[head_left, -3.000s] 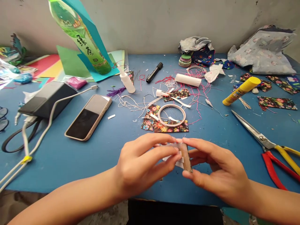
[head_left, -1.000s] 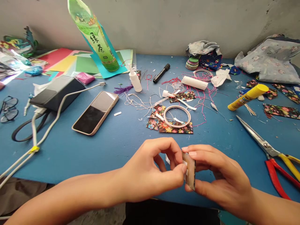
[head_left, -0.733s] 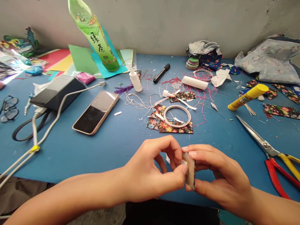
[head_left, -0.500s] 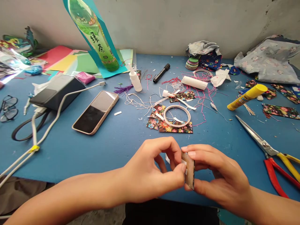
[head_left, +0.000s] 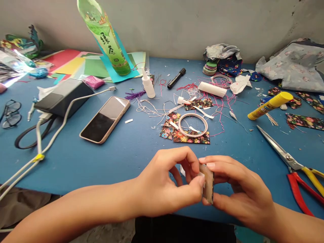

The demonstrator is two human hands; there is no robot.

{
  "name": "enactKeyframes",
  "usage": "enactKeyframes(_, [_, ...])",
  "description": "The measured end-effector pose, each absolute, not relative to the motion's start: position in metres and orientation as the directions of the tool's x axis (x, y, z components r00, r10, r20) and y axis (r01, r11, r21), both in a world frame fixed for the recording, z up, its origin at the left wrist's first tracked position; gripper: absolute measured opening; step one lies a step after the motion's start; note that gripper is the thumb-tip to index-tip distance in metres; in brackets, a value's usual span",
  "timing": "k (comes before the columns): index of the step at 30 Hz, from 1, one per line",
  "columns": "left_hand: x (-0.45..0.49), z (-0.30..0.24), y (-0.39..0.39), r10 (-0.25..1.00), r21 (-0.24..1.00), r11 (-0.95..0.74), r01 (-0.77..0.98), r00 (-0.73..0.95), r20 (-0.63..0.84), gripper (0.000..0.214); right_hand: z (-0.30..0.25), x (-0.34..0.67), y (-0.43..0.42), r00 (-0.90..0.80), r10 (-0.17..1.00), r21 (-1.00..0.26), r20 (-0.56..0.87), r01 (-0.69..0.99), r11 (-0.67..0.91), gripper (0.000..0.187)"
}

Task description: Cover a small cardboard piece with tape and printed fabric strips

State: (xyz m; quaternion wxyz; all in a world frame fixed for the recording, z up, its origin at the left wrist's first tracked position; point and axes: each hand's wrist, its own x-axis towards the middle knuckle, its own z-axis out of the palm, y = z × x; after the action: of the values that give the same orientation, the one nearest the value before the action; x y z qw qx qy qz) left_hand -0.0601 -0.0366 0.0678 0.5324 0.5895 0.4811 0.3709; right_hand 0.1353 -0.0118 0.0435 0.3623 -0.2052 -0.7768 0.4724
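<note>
Blue-topped table (head_left: 108,165), backed by a grey wall (head_left: 164,27). Nearest, over its front edge, one small brown card (head_left: 209,187) is gripped between fingers and thumb of the right hand (head_left: 244,189); at its face, one white strip (head_left: 203,176) is pinched by the left hand (head_left: 164,185), thumb against curled forefinger. Farther off, one phone (head_left: 104,119) is laid left, one pair of scissors (head_left: 288,158) right. One ring of tape (head_left: 192,135) is rested on two floral pieces (head_left: 168,133). One glue stick (head_left: 270,105), one white squeeze bottle (head_left: 148,86) and one black marker (head_left: 176,78) are set beyond. Behind, one green bottle (head_left: 111,40) is stood on blue paper (head_left: 116,78); the contents of neither bottle can be told.
</note>
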Motion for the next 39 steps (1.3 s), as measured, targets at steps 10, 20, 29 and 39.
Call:
enactKeyframes(10, [-0.059, 0.070, -0.039, 0.965, 0.984, 0.034, 0.177, 0.251, -0.079, 0.010, 0.044, 0.133, -0.009, -0.632, 0.654, -0.835, 0.416, 0.019, 0.550, 0.062])
enactKeyframes(20, [-0.062, 0.067, -0.039, 0.963, 0.982, -0.081, 0.172, 0.268, 0.032, 0.007, 0.044, 0.134, -0.010, -0.616, 0.698, -0.882, 0.367, 0.009, 0.472, 0.065])
enactKeyframes(29, [-0.062, 0.065, -0.035, 0.963, 0.980, -0.047, 0.194, 0.271, -0.008, 0.008, 0.040, 0.136, -0.013, -0.636, 0.710, -0.921, 0.303, -0.004, 0.389, 0.066])
enactKeyframes(39, [-0.088, 0.066, -0.003, 0.991, 0.994, 0.089, 0.060, -0.108, -0.082, 0.011, 0.044, 0.141, 0.020, -0.332, 0.937, -0.981, 0.108, -0.186, 0.047, 0.024])
